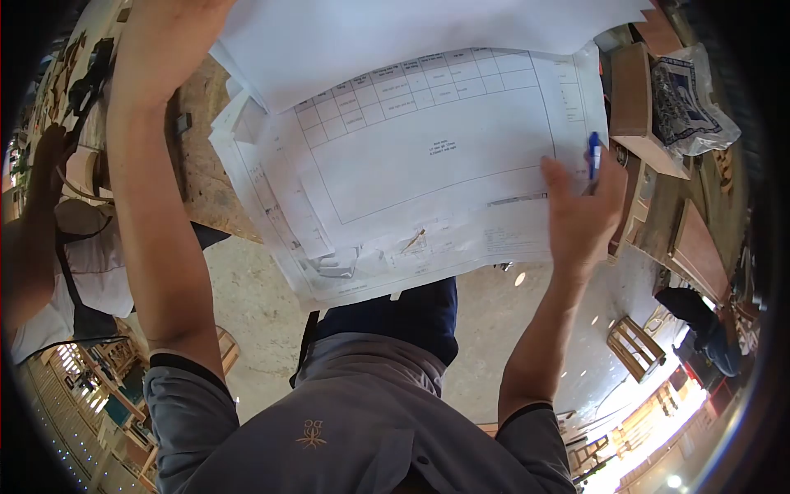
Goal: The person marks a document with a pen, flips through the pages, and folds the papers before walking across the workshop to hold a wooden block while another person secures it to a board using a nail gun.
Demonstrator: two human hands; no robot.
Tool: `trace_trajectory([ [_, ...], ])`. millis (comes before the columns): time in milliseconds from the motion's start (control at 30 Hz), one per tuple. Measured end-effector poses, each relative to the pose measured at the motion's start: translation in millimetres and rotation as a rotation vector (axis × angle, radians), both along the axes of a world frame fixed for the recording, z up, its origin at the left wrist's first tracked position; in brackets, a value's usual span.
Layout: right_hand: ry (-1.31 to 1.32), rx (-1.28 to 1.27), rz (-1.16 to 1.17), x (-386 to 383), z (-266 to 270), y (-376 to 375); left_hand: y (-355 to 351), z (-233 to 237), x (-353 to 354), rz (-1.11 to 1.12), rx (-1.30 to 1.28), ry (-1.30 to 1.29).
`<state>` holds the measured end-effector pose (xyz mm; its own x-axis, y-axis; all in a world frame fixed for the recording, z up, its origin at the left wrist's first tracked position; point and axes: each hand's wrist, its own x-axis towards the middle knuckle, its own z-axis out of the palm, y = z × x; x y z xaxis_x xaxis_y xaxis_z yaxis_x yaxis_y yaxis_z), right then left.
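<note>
A stack of printed drawing sheets (428,185) spreads out in front of me, showing a ruled table and a large framed area. One white top sheet (395,37) is lifted and curls over the far part of the stack. My left hand (183,18) is beside this raised sheet at the top left; the frame edge cuts off its fingers. At the stack's right edge, my right hand (583,206) has its thumb over the printed page. A blue pen (594,155) sticks up from its closed fingers.
Beneath the papers is a wooden bench (210,177). Wooden boards (630,90) and a printed plastic bag (691,103) lie at the right. Another person (90,255) is close at the left. A slatted wooden piece (635,349) stands on the concrete floor (485,354).
</note>
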<state>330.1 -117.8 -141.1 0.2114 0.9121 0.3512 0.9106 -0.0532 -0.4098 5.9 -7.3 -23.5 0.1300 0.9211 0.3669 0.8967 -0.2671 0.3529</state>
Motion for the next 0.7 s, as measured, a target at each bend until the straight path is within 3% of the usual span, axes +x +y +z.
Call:
trace_trajectory([
  [133, -0.067, -0.076, -0.083, -11.2, -10.6, -8.6, 3.6, -5.9, 3.0, 0.043, 0.03, 0.001],
  [267, -0.046, -0.071, -0.076, -12.8, -15.3, -11.2, 13.4, -9.4, -10.6, 0.025, -0.094, -0.181],
  [367, -0.057, -0.055, -0.069, -13.4, -15.5, -11.9, 10.4, -1.8, -8.2, 0.038, -0.113, -0.085],
  [700, -0.097, 0.048, -0.034, -17.7, -21.0, -15.3, 3.3, -6.2, -3.0, 0.015, -0.082, -0.2],
])
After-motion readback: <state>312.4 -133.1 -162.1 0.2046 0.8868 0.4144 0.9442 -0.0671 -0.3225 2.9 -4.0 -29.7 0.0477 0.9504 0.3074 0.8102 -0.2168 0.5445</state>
